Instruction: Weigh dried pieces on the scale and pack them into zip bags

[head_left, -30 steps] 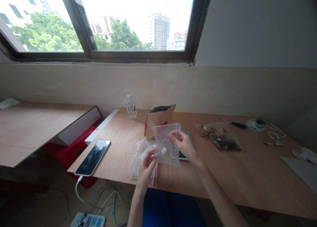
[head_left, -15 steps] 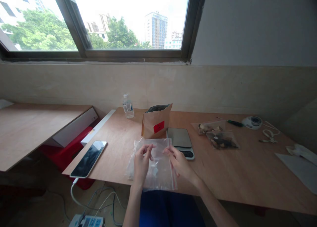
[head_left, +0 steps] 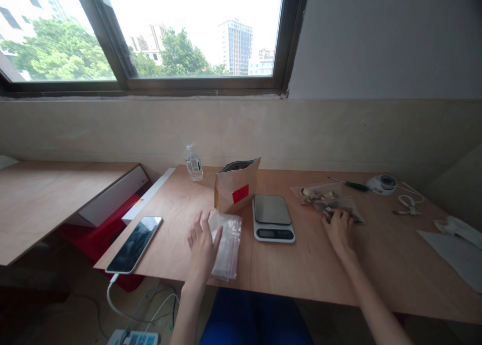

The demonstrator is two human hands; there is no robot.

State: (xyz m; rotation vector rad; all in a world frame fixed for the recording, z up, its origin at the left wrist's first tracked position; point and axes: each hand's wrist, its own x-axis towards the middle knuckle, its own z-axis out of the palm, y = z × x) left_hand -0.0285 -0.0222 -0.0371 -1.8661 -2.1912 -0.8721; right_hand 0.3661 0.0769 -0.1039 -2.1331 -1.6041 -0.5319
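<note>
My left hand (head_left: 202,244) is open, fingers spread, over the left side of several clear zip-lock bags (head_left: 228,249) lying flat near the table's front edge. My right hand (head_left: 339,229) reaches across the table, its bent fingers closed on a clear zip-lock bag of dark pieces (head_left: 356,214); the fingertips are partly hidden. Just behind it lies another zip-lock bag with pale, dried-looking pieces (head_left: 320,193). Between my hands sits a white kitchen scale (head_left: 273,218) with nothing on its plate. A brown paper pouch with a red label (head_left: 236,187) stands open behind the clear bags.
A phone (head_left: 134,244) with a charging cable lies at the left edge. A water bottle (head_left: 194,163) stands at the back. On the right are a screwdriver (head_left: 357,186), a white dome camera (head_left: 381,184) with its cable, and white sheets (head_left: 450,257). A power strip (head_left: 133,337) is below.
My right hand has moved from the clear bags to the bag of dark pieces on the right. My left hand has shifted slightly left and opened. The clear bags now cover less width.
</note>
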